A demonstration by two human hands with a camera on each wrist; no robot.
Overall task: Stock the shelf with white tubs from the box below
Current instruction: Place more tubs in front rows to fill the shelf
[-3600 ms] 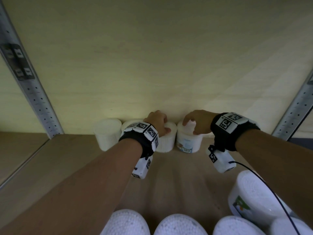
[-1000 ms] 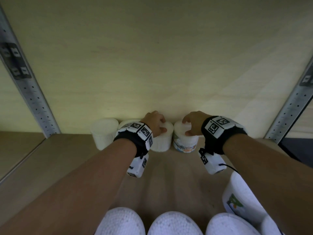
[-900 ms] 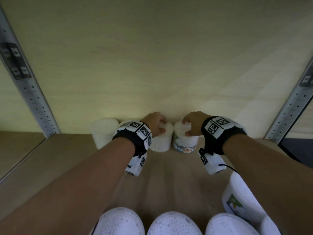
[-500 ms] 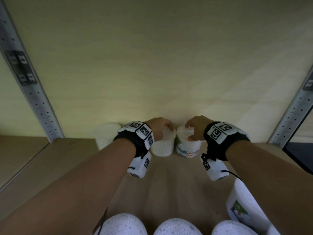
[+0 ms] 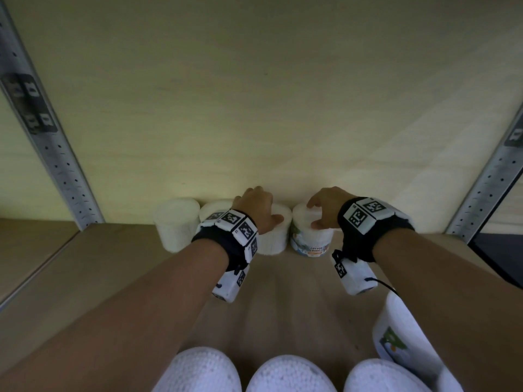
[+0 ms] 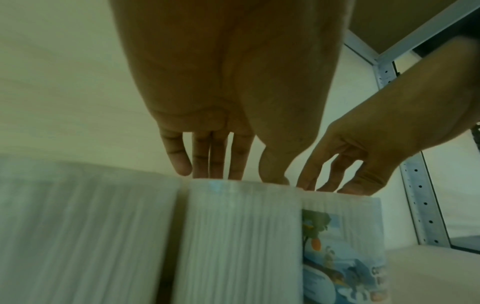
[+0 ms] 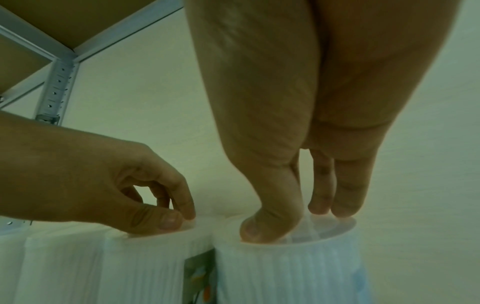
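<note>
Several white ribbed tubs stand in a row against the back wall of the shelf (image 5: 113, 278). My left hand (image 5: 263, 213) rests its fingertips on the lid of a plain tub (image 5: 273, 241). In the left wrist view the left hand (image 6: 233, 176) points its fingers straight down onto that tub (image 6: 241, 236). My right hand (image 5: 317, 213) sits on the neighbouring tub (image 5: 311, 241), which carries a "cotton buds" label. In the right wrist view my right hand (image 7: 293, 222) has thumb and fingertips on the lid of this tub (image 7: 285, 267). Neither hand wraps round a tub.
Two more tubs (image 5: 175, 222) stand left of my left hand, one half hidden by the wrist. Several tubs (image 5: 288, 374) fill the shelf's front edge and a labelled one (image 5: 402, 340) sits at the right. Perforated metal uprights (image 5: 51, 148) (image 5: 486, 176) flank the bay.
Both hands have stayed on the same two lids at the back wall. The tubs have not visibly shifted; only the view has moved a little.
</note>
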